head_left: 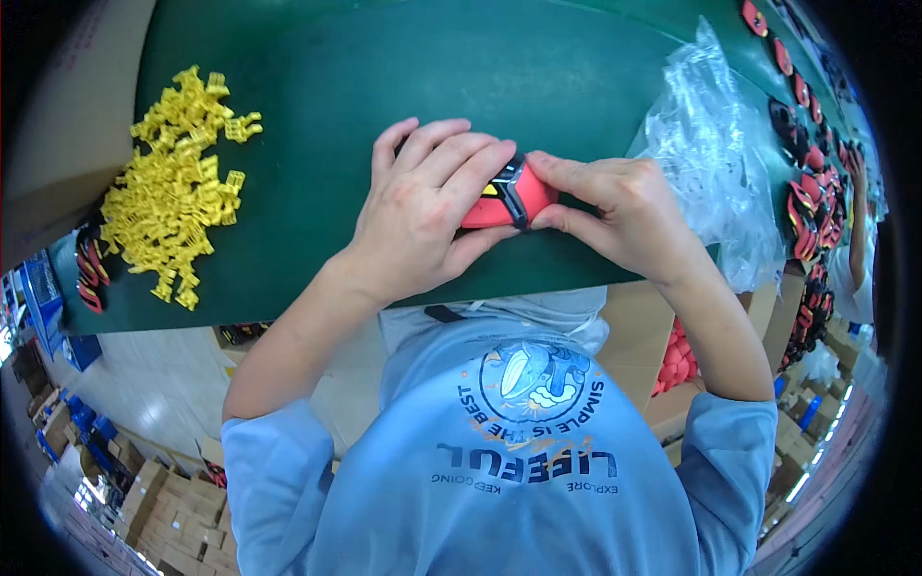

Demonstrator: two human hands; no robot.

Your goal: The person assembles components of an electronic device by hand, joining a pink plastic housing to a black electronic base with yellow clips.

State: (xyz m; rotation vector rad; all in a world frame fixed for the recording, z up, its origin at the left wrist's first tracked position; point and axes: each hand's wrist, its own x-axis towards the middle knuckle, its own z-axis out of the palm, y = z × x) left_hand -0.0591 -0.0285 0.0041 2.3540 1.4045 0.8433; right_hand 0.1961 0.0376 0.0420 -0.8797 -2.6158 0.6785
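Over the near part of the green table (403, 67), I hold a rounded red plastic part (538, 192) with a black band and a small yellow patch. My left hand (423, 206) wraps over its left side from above, its thumb along the near edge, covering much of it. With thumb and fingers, my right hand (610, 202) pinches the right end. Both hands are closed on the same part. To the left of my hands lies a heap of small yellow plastic clips (173, 192).
A crumpled clear plastic bag (706, 144) lies right of my hands. Several red and black parts (816, 206) line the right side; a few more (91, 269) sit at the left edge. A cardboard box (72, 115) stands far left. Another person's arm (858, 211) shows at far right.
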